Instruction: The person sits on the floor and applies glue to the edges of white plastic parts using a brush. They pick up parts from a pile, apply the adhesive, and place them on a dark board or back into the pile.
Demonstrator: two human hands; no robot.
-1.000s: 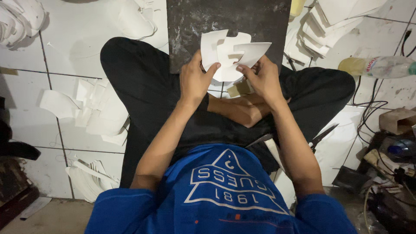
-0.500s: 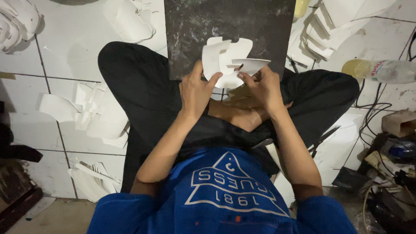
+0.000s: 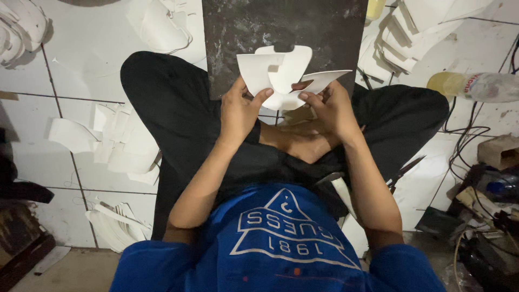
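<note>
head view: i'm looking down on crossed legs in black trousers [image 3: 178, 124] and a blue shirt [image 3: 281, 243]. my left hand [image 3: 238, 111] is closed on the lower left edge of a white cut sheet piece [image 3: 273, 73], thumb on its face. my right hand [image 3: 332, 105] pinches a second white piece [image 3: 324, 81] by its lower edge, thumb and fingers shut on it. the two pieces overlap where the hands meet, held up over the knees, in front of a dark slab [image 3: 281, 32] that lies at 12 o'clock from the hands. the first piece has a curved top and a small square notch near its middle; the second tapers to a point toward 3 o'clock.

at 9 o'clock, on the white tiled floor [image 3: 81, 70], lies a loose heap of white offcuts [image 3: 116, 143]. more curl at 7 o'clock [image 3: 116, 224] and at 11 o'clock [image 3: 162, 27]. a neat stack of white pieces [image 3: 411, 38] sits at 1 o'clock, well apart from the hands. a plastic bottle [image 3: 476, 86] lies on its side at 3 o'clock. black cables [image 3: 465, 135] trail down at 4 o'clock, toward a cardboard box [image 3: 500, 151].
</note>
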